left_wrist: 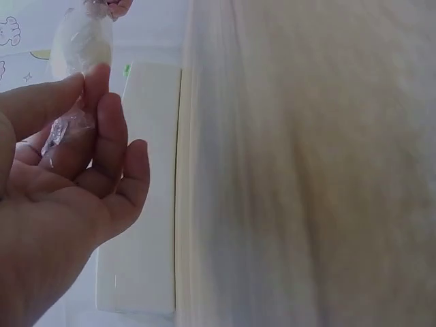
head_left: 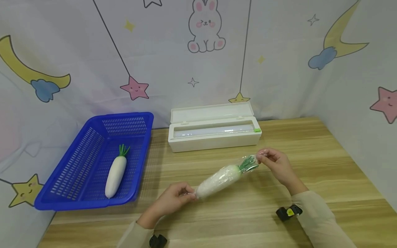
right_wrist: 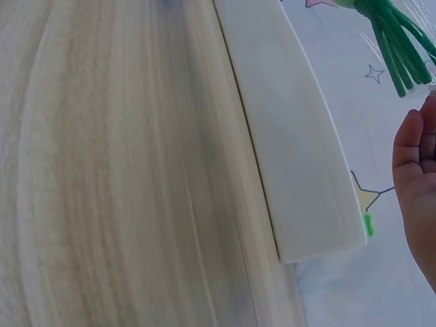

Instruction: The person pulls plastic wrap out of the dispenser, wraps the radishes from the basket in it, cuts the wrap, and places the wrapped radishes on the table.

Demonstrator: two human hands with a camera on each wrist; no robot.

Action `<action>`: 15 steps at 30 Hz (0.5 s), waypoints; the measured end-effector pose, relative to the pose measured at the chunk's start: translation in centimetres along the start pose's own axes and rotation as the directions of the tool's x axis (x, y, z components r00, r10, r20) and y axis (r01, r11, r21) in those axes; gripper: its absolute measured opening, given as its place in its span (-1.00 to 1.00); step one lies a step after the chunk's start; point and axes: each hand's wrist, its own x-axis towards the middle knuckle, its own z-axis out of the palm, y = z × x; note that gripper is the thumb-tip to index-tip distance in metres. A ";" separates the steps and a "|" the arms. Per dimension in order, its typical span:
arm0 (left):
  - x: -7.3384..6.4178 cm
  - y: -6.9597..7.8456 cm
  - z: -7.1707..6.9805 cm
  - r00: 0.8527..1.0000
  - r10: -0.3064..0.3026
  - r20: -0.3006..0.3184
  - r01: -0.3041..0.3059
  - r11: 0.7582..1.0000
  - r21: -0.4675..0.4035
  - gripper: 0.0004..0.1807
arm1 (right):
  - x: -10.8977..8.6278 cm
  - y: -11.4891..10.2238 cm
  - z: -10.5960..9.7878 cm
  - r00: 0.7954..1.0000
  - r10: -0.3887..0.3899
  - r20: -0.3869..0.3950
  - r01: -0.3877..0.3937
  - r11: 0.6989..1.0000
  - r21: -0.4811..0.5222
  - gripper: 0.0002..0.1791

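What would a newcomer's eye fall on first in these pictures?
Probably the bright blue basket at left on the table, with an unwrapped white radish lying inside. Nearer the middle, a second radish in clear film slants between the left hand and right hand, which pinch the film. Behind it stands a white box, lid open, showing a roll.

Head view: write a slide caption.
Left hand and right hand pinch the film wrapping a white radish near an open box.

Wooden table (head_left: 313,155) — behind it, pale backdrop (head_left: 173,62) printed with rabbit (head_left: 205,29), stars (head_left: 135,89), moons (head_left: 335,32)
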 end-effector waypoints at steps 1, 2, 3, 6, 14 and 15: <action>0.0 -0.1 0.0 1.000 0.012 -0.017 -0.012 1.000 -0.005 -0.89 | 0.0 -0.1 0.0 1.000 0.013 -0.010 -0.013 1.000 -0.002 -0.80; 0.0 -0.1 0.1 0.999 0.022 -0.034 -0.022 1.000 -0.008 -0.89 | 0.0 -0.1 0.0 0.999 0.026 -0.020 -0.026 1.000 -0.004 -0.80; 0.0 -0.1 0.1 0.998 0.032 -0.050 -0.032 0.999 -0.013 -0.89 | 0.0 -0.2 0.0 0.999 0.038 -0.028 -0.038 0.999 -0.009 -0.81; 0.0 0.0 0.2 0.994 0.048 -0.096 -0.047 0.999 0.012 -0.89 | 0.0 -0.3 0.1 0.997 0.061 -0.044 -0.062 0.998 -0.008 -0.81; 0.0 0.2 0.7 0.969 0.208 -0.131 -0.187 0.970 0.155 -0.94 | -0.2 -0.6 0.0 0.996 0.074 -0.046 -0.073 0.997 0.028 -0.80; 0.0 0.2 0.7 0.962 0.240 -0.130 -0.216 0.961 0.171 -0.95 | -0.2 -0.7 0.0 0.996 0.079 -0.048 -0.078 0.997 0.028 -0.83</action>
